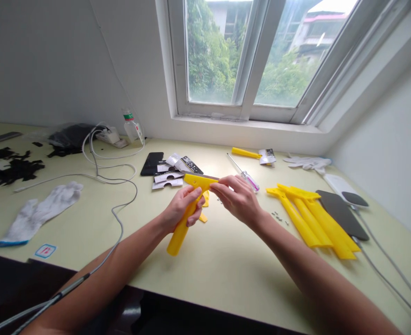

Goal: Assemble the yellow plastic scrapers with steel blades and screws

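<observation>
My left hand (183,208) is wrapped round the handle of a yellow scraper (179,236), held tilted above the table with its head at the top. A thin grey blade (205,176) lies along the head's upper edge. My right hand (238,197) pinches the right end of the head; whether its fingertips grip the blade or the plastic is hard to see. Beneath my hands, small yellow plastic pieces (203,217) lie partly hidden. Small screws (277,216) are scattered right of my right hand. A screwdriver (250,182) with a clear and purple handle lies behind it.
Several yellow scraper handles (305,214) lie at right beside a dark phone (343,215). Behind my hands are blade packets (168,177) and a black phone (152,164). A white glove (46,211), a cable (121,204) and a bottle (132,128) are at left.
</observation>
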`<move>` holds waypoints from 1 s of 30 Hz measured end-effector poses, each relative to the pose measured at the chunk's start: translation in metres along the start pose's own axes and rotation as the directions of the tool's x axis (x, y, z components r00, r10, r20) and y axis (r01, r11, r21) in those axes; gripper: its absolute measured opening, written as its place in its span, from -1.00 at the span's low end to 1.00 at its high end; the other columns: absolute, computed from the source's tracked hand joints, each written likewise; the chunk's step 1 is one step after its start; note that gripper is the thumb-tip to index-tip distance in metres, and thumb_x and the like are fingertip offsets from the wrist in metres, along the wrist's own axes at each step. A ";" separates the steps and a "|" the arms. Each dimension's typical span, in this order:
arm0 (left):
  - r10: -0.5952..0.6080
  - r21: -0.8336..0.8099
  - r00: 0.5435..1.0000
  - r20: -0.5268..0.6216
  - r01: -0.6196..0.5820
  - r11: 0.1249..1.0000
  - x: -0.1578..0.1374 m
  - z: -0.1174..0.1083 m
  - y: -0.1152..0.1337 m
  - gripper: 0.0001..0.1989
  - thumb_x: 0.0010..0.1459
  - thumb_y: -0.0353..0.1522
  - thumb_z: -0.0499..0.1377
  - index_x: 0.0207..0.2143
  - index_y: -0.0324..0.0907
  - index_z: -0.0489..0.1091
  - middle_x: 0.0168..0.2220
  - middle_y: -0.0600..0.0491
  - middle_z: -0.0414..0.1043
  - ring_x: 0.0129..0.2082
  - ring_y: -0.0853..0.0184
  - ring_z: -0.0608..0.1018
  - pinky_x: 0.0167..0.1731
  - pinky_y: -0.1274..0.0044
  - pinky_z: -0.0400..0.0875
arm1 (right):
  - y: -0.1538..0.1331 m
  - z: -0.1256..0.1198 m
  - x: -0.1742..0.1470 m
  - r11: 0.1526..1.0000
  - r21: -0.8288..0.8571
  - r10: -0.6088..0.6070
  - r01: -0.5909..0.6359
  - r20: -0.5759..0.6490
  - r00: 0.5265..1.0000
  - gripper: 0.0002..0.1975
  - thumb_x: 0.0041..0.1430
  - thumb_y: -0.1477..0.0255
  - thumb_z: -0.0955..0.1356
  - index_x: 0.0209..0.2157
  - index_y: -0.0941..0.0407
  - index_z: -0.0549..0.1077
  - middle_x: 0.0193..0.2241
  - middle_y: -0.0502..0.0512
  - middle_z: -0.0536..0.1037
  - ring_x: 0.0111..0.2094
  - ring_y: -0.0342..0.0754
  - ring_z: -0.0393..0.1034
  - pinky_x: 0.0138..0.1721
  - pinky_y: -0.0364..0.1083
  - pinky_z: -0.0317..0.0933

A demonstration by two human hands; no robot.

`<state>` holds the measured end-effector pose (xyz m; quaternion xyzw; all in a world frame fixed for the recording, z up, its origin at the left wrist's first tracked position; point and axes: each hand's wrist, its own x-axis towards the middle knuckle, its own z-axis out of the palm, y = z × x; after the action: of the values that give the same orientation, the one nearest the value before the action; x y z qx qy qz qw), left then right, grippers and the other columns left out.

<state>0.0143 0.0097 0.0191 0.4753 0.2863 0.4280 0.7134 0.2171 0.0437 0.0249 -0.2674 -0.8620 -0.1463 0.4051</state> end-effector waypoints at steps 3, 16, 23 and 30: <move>0.003 0.025 1.000 0.016 -0.003 1.000 0.000 -0.001 0.001 -0.68 0.24 -0.15 0.15 -0.41 -0.18 0.19 -0.65 0.25 0.17 -0.80 0.58 0.21 -0.80 0.71 0.08 | 0.000 0.003 -0.001 1.000 0.021 -0.011 0.012 -0.034 0.999 -0.88 0.25 0.49 0.34 -0.18 0.05 0.47 -0.29 0.11 0.50 -0.33 -0.11 0.34 -0.28 -0.07 0.28; 0.003 0.137 0.996 0.093 -0.016 0.990 -0.001 -0.007 -0.001 -0.80 0.29 -0.25 0.13 -0.25 -0.20 0.24 -0.65 0.22 0.17 -0.71 0.56 0.17 -0.65 0.65 0.06 | -0.016 -0.008 0.013 0.889 0.339 0.305 -0.307 0.060 0.950 -0.95 0.21 0.44 0.37 -0.29 0.06 0.39 -0.12 0.15 0.41 -0.08 -0.01 0.36 -0.09 0.03 0.32; 0.006 0.135 0.997 0.078 -0.017 0.991 -0.002 -0.005 -0.001 -0.80 0.28 -0.26 0.13 -0.21 -0.23 0.26 -0.63 0.22 0.15 -0.69 0.56 0.17 -0.65 0.64 0.05 | -0.022 0.000 0.013 0.601 0.578 0.505 -0.552 0.261 0.823 -0.83 0.23 0.40 0.34 -0.13 0.01 0.34 -0.13 0.04 0.45 -0.07 -0.07 0.39 -0.09 -0.03 0.29; 0.009 0.094 1.000 0.005 -0.009 0.996 -0.001 -0.003 -0.001 -0.81 0.23 -0.29 0.16 -0.31 -0.20 0.23 -0.64 0.22 0.15 -0.69 0.56 0.16 -0.68 0.66 0.03 | 0.029 -0.006 0.009 0.677 0.322 0.608 -0.661 0.261 0.750 -0.66 0.31 0.20 0.21 -0.01 0.09 0.33 -0.04 0.19 0.48 -0.02 0.02 0.39 0.00 0.03 0.27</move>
<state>0.0115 0.0104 0.0170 0.5104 0.3024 0.4163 0.6890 0.2329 0.0672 0.0369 -0.4718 -0.7506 0.1985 0.4179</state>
